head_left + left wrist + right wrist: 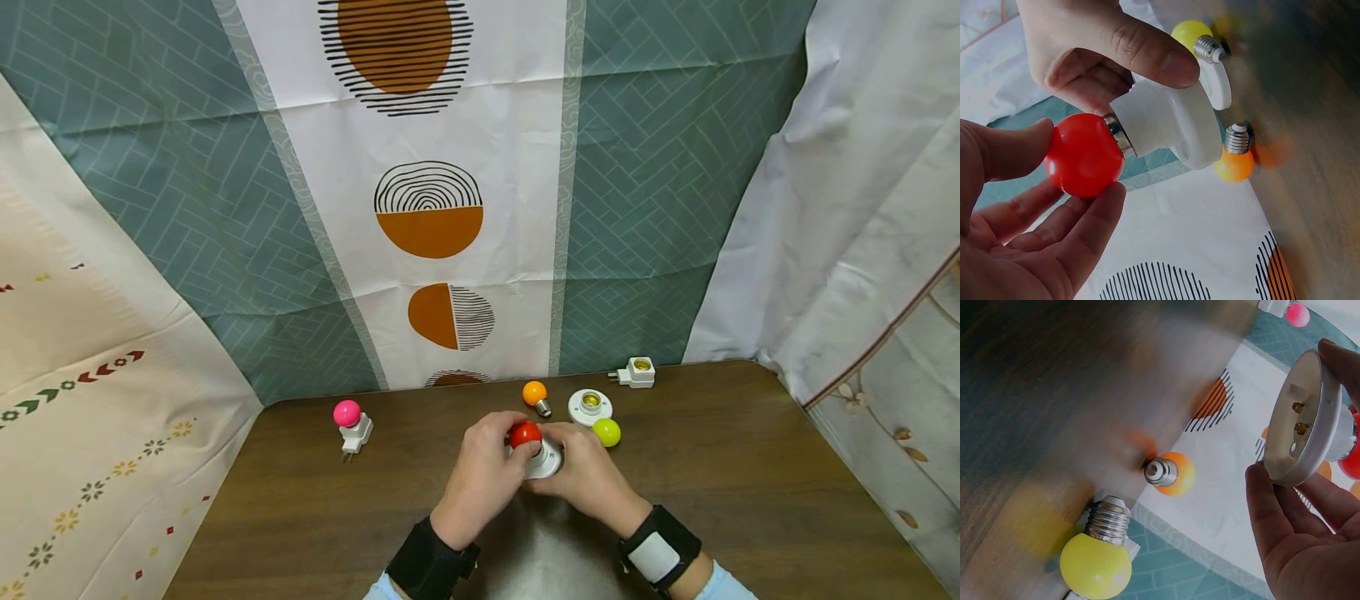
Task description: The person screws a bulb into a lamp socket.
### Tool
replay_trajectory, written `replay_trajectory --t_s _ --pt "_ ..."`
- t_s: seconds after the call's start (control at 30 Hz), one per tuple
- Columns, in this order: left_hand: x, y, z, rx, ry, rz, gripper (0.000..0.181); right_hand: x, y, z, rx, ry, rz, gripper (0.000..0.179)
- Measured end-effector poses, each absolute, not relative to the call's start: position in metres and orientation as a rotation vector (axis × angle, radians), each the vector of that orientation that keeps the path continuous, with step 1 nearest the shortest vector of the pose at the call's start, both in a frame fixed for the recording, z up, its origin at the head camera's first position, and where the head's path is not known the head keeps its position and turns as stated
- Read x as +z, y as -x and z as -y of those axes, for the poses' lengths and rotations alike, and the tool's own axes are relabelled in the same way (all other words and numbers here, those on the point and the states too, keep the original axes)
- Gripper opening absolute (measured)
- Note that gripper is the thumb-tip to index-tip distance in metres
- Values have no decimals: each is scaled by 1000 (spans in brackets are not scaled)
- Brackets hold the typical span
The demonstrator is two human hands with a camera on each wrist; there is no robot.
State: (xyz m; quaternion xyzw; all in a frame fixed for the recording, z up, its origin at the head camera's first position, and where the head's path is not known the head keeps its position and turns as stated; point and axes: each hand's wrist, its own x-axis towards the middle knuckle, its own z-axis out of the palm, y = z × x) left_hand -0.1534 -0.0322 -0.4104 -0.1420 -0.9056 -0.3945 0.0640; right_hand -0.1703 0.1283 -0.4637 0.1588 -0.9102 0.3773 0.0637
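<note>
Red bulb [525, 434], head view: While your left hand [482, 462] pinches it and your right hand [588, 468] grips the white holder [551, 460], the pair is around the middle of the desk [300, 517], closer to its far edge than its near one; a slack hold in either of your hands could let it drop.
Orange bulb [534, 392] and yellow bulb [607, 432], head view: Both lie loose towards the far edge, the yellow one just beside the spare holder [588, 415]; being round, they could roll if your knuckles brush them.
Silver collar [1119, 134], left wrist view: A band of it shows between bulb and holder, so the bulb is probably not fully seated; if you turn it at a slant, the thread could bind.
Red globe, left wrist view: Your thumb and fingertips pinch a glossy, evenly red ball with pale highlights; that smoothness could make your fingers slide.
White holder, right wrist view: You grip it between thumb and fingertips, so a hard twist might spin it in your hand. It is a white disc with a narrower neck, tipped so its hollow underside shows brass-coloured contacts [1299, 428].
</note>
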Motion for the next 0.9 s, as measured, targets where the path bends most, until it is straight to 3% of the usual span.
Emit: replay_trajectory --t_s 0.6,0.9 --pt "-406 152 34 -1178 600 2765 35 -465 171 -129 1154 -482 2746 70" --pt "-408 151 35 -1161 334 2701 41 -464 172 -130 1195 -491 2722 65"
